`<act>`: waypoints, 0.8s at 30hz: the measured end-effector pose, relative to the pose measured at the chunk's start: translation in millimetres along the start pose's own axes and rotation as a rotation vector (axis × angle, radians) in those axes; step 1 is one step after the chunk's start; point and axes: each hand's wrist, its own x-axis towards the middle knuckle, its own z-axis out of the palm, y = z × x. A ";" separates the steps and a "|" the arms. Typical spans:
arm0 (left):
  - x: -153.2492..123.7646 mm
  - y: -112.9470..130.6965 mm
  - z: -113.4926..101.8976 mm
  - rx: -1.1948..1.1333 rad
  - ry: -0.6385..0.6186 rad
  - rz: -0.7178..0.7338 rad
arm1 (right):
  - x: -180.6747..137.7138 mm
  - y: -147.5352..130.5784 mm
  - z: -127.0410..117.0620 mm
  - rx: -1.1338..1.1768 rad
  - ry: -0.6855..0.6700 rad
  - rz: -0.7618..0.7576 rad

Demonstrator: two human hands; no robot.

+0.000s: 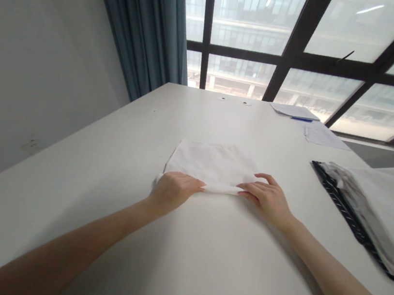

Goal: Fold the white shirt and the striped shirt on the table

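Observation:
A white cloth point(215, 162) lies on the white table, its near edge turned over into a narrow roll. My left hand point(176, 187) is closed on the left part of that rolled edge, thumb and fingers pressed together. At the right part of the same edge, my right hand point(264, 193) pinches the cloth, with one finger lifted a little apart. A short stretch of the roll shows between the two hands. The ends of the roll are mostly hidden under my hands.
To the right, a stack of white cloths point(389, 209) rests on a black sheet point(349, 213) with white marks. Papers point(326, 135) and a blue pen point(301, 119) lie at the table's far right. Beyond the table point(202, 265) are a blue curtain point(151, 29) and windows.

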 end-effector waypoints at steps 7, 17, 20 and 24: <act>-5.4 -13.1 -4.7 -0.026 0.017 -0.079 | -7.9 4.7 -1.5 -0.069 0.024 -0.057; -9.3 -28.7 -3.5 -0.093 -0.045 -0.266 | -9.6 15.3 -0.4 0.010 0.010 -0.002; -9.4 -30.7 -4.7 -0.125 -0.085 -0.293 | -11.9 18.7 0.5 0.072 -0.011 0.054; -11.4 -41.4 -7.7 -0.171 -0.146 -0.341 | -20.2 27.1 1.0 0.106 -0.005 0.152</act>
